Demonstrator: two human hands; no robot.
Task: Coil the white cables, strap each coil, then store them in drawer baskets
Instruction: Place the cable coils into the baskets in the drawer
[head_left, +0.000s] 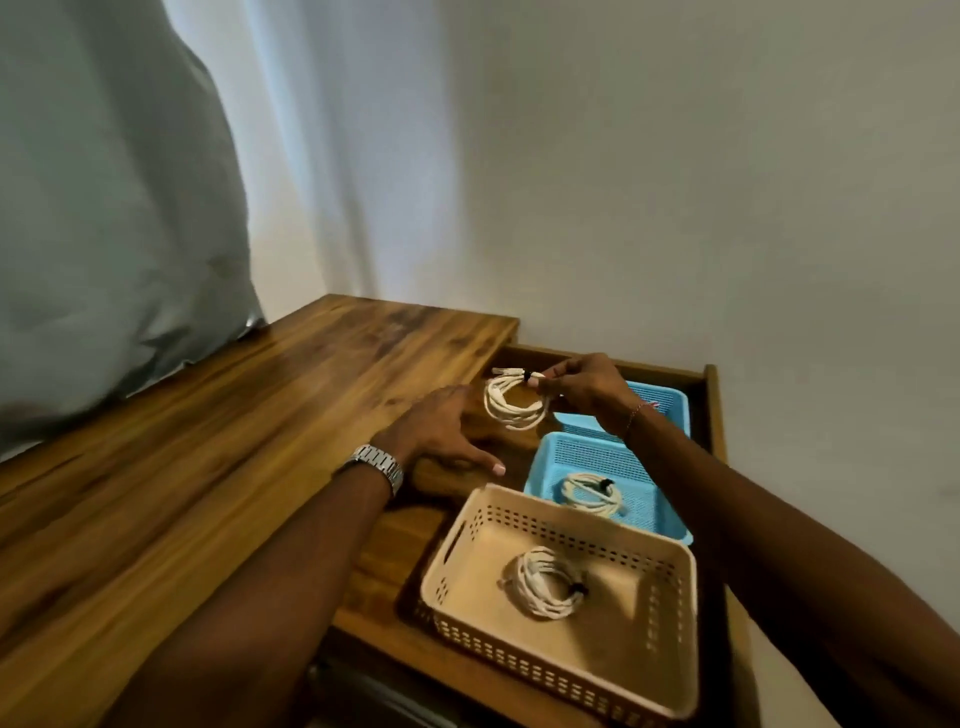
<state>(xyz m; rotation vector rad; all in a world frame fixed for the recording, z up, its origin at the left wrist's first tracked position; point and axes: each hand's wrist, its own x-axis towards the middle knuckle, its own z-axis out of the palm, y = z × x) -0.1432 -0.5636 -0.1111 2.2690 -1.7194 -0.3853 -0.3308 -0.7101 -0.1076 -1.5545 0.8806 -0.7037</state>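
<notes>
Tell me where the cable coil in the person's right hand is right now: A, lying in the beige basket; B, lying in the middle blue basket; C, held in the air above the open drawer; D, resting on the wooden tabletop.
C: the right hand pinches the strapped coil in the air over the open drawer, apart from every basket.

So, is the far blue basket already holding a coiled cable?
No, the far blue basket shows only bare mesh; the third coil hangs from the right hand above the drawer, beside it.
</notes>
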